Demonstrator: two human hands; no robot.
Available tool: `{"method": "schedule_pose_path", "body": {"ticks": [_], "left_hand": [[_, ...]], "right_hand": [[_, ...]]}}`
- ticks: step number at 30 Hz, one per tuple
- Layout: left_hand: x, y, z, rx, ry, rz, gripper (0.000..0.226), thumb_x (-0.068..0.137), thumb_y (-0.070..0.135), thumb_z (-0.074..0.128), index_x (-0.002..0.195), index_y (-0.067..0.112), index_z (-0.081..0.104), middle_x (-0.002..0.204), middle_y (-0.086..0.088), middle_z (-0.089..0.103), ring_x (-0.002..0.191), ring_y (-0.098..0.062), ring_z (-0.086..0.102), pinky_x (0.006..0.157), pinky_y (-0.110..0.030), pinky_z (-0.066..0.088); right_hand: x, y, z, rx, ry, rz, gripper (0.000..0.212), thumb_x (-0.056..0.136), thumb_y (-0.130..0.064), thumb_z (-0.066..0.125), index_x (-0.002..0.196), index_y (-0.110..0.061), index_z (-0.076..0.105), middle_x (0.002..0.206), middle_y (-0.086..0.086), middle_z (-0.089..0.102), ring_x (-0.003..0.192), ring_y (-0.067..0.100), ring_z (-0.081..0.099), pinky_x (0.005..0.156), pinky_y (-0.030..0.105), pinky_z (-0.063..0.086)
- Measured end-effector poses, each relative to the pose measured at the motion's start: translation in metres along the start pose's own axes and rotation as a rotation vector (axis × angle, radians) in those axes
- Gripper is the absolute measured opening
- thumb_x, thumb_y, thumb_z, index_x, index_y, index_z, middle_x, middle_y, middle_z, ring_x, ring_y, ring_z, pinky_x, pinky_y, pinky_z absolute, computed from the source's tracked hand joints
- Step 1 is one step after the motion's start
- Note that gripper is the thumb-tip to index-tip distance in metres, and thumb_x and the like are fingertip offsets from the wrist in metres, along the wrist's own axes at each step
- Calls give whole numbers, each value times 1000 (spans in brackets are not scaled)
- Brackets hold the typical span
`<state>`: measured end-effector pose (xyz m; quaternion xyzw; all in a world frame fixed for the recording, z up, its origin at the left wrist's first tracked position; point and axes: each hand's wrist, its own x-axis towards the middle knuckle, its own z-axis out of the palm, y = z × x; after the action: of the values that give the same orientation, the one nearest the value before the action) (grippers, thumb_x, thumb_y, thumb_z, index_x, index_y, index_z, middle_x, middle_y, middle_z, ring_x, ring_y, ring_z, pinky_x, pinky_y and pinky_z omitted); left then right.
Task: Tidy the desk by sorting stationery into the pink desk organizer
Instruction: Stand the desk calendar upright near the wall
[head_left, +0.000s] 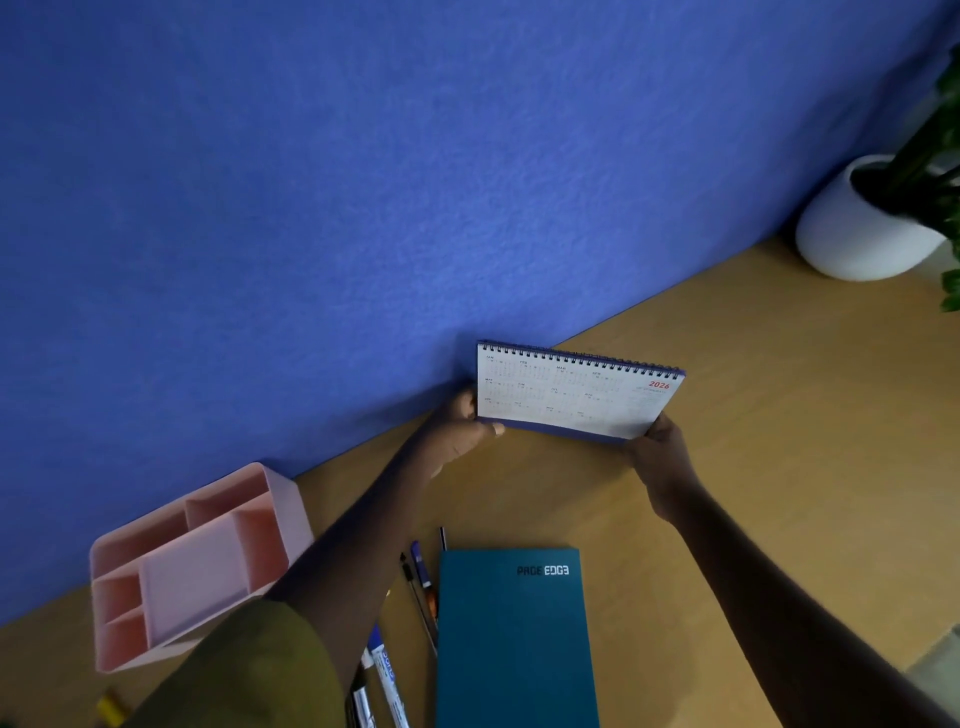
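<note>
A spiral-bound 2026 desk calendar (574, 392) stands on the wooden desk against the blue partition. My left hand (465, 423) grips its lower left corner, thumb on the front. My right hand (662, 457) holds its lower right corner. The pink desk organizer (192, 566) sits at the left by the partition, its compartments showing nothing inside. Several pens and markers (410, 613) lie between my left forearm and a teal notebook (514, 639) near the front edge. A yellow item (110, 709), partly hidden, lies at the bottom left.
The blue partition (363, 208) runs along the desk's back edge. A white pot with a green plant (867, 223) stands at the far right. Bare wooden desk (779, 415) stretches to the right of the calendar and notebook.
</note>
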<state>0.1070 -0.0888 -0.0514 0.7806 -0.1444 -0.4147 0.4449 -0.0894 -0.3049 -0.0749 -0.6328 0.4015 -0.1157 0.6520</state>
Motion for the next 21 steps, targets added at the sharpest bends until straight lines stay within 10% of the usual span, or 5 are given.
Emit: {"method": "schedule_pose_path", "body": {"ticks": [7,21], "left_hand": [[4,2,-2,-9,13,7,64,98,7,72,156,25,49,149,5,66,134,-15,62,96,-35,52],[-23,-14,21,-106,304,43,72,99,5,66,163,29,43,145,7,63,109,2,64,81,-21,54]], "right_hand": [[0,-6,-1,-63,-31,15,63,81,-1,52,115,-51,69,120,-23,75,117,5,68,85,31,59],[2,-12,-6,-46,-61,0,62,80,8,54,125,-32,70,122,-9,78,114,13,72,94,41,61]]}}
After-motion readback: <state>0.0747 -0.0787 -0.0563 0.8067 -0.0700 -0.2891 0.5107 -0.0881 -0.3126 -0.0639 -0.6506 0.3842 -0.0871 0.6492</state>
